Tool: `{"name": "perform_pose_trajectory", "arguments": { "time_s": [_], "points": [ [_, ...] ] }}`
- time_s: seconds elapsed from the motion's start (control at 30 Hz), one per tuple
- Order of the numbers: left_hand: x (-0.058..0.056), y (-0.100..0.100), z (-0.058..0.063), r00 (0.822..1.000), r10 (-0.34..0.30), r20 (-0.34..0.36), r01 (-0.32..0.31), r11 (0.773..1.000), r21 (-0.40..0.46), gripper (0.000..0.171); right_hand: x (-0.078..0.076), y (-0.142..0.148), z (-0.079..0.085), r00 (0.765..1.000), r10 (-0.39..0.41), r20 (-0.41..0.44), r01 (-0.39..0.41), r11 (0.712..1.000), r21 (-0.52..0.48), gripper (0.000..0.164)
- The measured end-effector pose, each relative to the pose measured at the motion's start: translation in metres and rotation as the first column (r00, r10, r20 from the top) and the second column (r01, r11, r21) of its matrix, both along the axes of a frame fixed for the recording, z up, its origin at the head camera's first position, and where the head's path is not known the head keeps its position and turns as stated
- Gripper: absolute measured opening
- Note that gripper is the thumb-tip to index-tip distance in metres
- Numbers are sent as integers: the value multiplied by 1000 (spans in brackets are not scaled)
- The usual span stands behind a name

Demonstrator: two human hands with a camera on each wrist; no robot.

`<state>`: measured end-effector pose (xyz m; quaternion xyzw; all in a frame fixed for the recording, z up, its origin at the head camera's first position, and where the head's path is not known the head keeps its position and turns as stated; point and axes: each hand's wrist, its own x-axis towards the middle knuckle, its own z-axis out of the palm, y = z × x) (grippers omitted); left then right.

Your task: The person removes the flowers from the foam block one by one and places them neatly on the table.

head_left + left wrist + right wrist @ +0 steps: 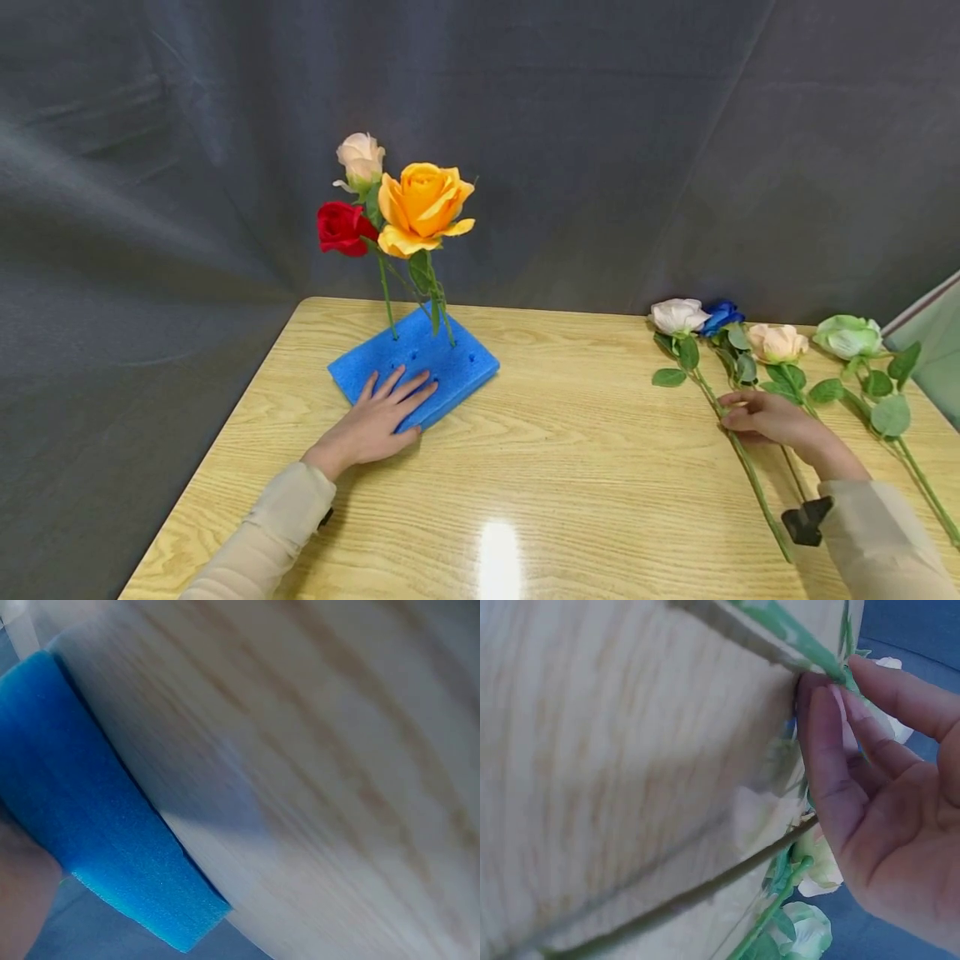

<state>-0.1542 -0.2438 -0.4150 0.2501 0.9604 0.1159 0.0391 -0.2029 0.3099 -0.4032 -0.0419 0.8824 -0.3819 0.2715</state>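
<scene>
My left hand (378, 423) rests with spread fingers on the near part of a blue foam block (457, 367). A red rose (343, 228), a pale peach rose (361, 160) and a large orange-yellow rose (422, 204) stand in the block. The left wrist view shows the block's side (127, 817) and part of that hand at its edge. At the right, my right hand (783, 425) pinches the green stem (802, 641) of a white rose (678, 317) between thumb and fingers. The bloom points to the back of the table; its stem's lower end extends toward me.
On the wooden table (555, 433), a blue rose (722, 317), a peach rose (777, 342) and a light green rose (849, 336) lie around my right hand. Several holes show in the foam's top. A dark grey curtain (570, 150) hangs behind the table.
</scene>
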Motion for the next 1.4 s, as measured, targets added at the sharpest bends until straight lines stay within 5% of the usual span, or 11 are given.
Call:
{"name": "perform_pose_trajectory", "arguments": {
  "time_s": [0.43,0.97,1.4],
  "points": [
    [-5,3,3,1000,3,16,-3,1000,22,62,-8,-20,25,975,-36,-221,33,999,-18,55],
    [-4,10,5,1000,0,0,0,999,50,64,-27,-109,61,960,-3,-279,-36,990,-133,48],
    [-2,15,3,1000,8,6,-8,999,44,69,-36,-188,67,952,16,-304,-91,968,-233,37]
  ]
}}
